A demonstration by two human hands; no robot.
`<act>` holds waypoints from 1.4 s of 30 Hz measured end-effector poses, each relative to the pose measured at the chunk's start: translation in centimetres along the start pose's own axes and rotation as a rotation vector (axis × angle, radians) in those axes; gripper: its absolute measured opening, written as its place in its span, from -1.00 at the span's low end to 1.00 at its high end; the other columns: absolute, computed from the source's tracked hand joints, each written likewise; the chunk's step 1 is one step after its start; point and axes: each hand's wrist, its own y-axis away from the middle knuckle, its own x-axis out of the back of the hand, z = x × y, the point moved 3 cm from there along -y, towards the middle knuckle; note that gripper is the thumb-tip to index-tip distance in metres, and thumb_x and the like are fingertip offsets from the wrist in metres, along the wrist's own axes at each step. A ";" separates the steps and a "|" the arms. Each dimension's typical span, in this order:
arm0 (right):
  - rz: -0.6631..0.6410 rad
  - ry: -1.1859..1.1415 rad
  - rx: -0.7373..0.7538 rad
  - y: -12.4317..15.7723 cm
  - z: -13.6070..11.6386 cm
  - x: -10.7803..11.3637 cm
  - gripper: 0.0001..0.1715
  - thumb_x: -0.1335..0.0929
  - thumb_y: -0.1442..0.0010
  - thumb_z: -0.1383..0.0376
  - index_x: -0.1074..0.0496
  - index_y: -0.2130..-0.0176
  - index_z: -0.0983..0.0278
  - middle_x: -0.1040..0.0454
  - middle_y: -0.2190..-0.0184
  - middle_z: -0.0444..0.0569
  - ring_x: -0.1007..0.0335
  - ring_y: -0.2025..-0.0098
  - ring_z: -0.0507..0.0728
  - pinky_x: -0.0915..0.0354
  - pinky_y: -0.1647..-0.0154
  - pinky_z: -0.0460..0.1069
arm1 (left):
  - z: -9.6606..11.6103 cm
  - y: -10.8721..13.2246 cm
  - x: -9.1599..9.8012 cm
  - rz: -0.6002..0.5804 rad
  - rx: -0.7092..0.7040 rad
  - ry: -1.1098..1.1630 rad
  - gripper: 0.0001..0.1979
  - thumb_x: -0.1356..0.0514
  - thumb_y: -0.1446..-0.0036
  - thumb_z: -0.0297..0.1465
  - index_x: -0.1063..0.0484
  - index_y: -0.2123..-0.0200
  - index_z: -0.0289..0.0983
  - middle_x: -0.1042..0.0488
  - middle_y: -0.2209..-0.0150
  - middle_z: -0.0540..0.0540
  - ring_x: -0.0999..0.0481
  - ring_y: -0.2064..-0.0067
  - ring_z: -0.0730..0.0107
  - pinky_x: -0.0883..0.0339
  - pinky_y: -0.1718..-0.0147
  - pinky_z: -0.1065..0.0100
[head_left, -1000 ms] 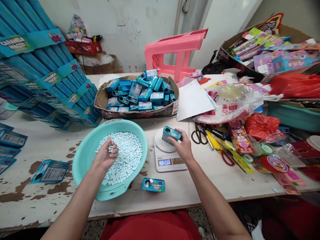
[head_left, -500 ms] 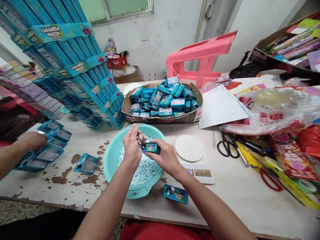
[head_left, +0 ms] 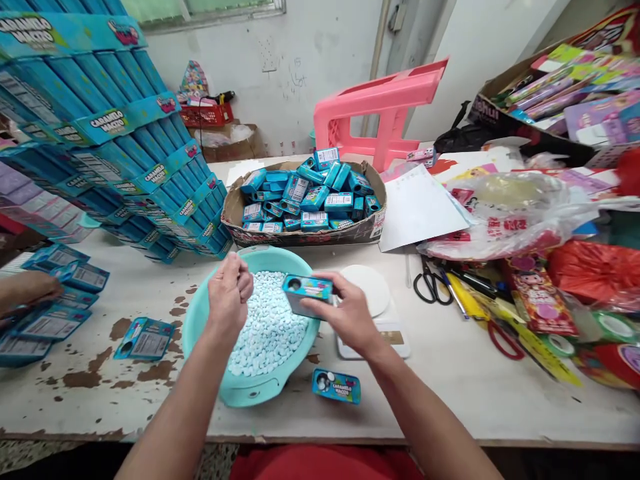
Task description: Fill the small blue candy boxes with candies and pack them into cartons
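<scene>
My right hand grips a small blue candy box at its right end, above the right side of a turquoise basin. A round dark hole shows in the box's top left. My left hand is closed in a fist over the basin's left part, and whatever is inside it is hidden. Many pale blue candies fill the basin's bottom. Another candy box lies on the table to the right of the basin, with white pieces at its round opening.
Behind the basin stands a cardboard box of blue candy boxes. A white scale is at right, then scissors and plastic bags. Stacked display cartons rise at left. Another person's hand touches boxes at far left.
My left hand has drawn away from the box, leftward, and closed into a fist. The box in my right hand has tipped so its side shows. The view has shifted right.
</scene>
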 end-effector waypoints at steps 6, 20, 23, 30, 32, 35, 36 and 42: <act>0.295 0.035 -0.125 1.0 5.9 8.6 -0.48 -0.48 0.08 0.10 -0.42 0.13 0.24 -0.50 0.27 -0.04 -0.42 0.29 0.13 -0.36 0.21 0.04 | -4.7 2.2 6.0 -0.353 0.351 -0.684 -0.75 -0.29 0.05 -0.22 -0.37 0.54 -0.26 -0.23 0.60 0.03 -0.09 0.62 0.57 0.04 0.67 0.53; 0.414 -0.053 -0.059 3.1 10.2 11.5 -0.38 -0.40 -0.06 0.08 -0.26 -0.07 0.21 -0.33 -0.09 0.11 -0.34 -0.05 0.19 -0.26 -0.07 0.16 | -6.5 2.8 6.8 -0.361 0.404 -0.741 -0.83 -0.35 0.17 -0.34 -0.48 0.42 -0.21 -0.40 0.47 -0.07 -0.31 0.52 0.39 -0.15 0.61 0.47; 0.558 -0.074 -0.139 5.8 10.6 12.9 -0.49 -0.35 -0.12 0.05 -0.31 0.01 0.25 -0.41 0.02 0.12 -0.41 0.06 0.18 -0.29 -0.03 0.19 | -6.4 3.0 7.3 -0.371 0.444 -0.722 -0.86 -0.34 0.15 -0.38 -0.48 0.43 -0.21 -0.37 0.51 -0.06 -0.29 0.54 0.39 -0.12 0.64 0.48; 0.657 -0.084 -0.289 11.3 11.2 13.5 -0.56 -0.39 -0.08 0.07 -0.39 0.11 0.28 -0.49 0.17 0.08 -0.44 0.16 0.17 -0.29 -0.02 0.23 | -6.2 2.3 6.1 -0.414 0.542 -0.630 -0.87 -0.35 0.16 -0.45 -0.47 0.46 -0.27 -0.35 0.60 -0.04 -0.29 0.57 0.43 -0.19 0.59 0.47; 0.658 -0.103 -0.316 12.2 11.4 13.2 -0.55 -0.40 -0.07 0.08 -0.39 0.11 0.28 -0.49 0.17 0.08 -0.44 0.14 0.17 -0.27 -0.04 0.23 | -5.9 1.9 5.2 -0.505 0.484 -0.763 -0.91 -0.33 0.15 -0.43 -0.48 0.50 -0.28 -0.34 0.62 -0.03 -0.28 0.58 0.44 -0.14 0.61 0.49; 0.658 -0.133 -0.332 13.1 11.7 12.6 -0.55 -0.43 -0.04 0.11 -0.40 0.12 0.28 -0.50 0.18 0.06 -0.43 0.13 0.16 -0.27 -0.06 0.21 | -4.8 1.2 2.7 -0.597 0.363 -0.862 -0.93 -0.31 0.16 -0.44 -0.51 0.49 -0.28 -0.38 0.61 -0.05 -0.31 0.56 0.42 -0.13 0.59 0.48; 0.655 -0.139 -0.331 13.2 11.8 12.4 -0.56 -0.44 -0.03 0.12 -0.40 0.12 0.28 -0.50 0.19 0.05 -0.43 0.13 0.16 -0.27 -0.05 0.20 | -4.3 0.9 1.5 -0.621 0.328 -0.859 -0.93 -0.29 0.16 -0.45 -0.52 0.49 -0.29 -0.39 0.61 -0.06 -0.33 0.55 0.41 -0.14 0.57 0.48; 0.611 -0.158 -0.350 13.6 11.9 11.7 -0.54 -0.45 0.00 0.09 -0.40 0.15 0.28 -0.51 0.19 0.07 -0.43 0.12 0.19 -0.31 -0.02 0.18 | -2.5 -0.3 -9.4 -0.845 0.055 -0.834 -0.89 -0.21 0.16 -0.51 -0.52 0.47 -0.29 -0.43 0.58 -0.03 -0.33 0.54 0.43 -0.10 0.59 0.48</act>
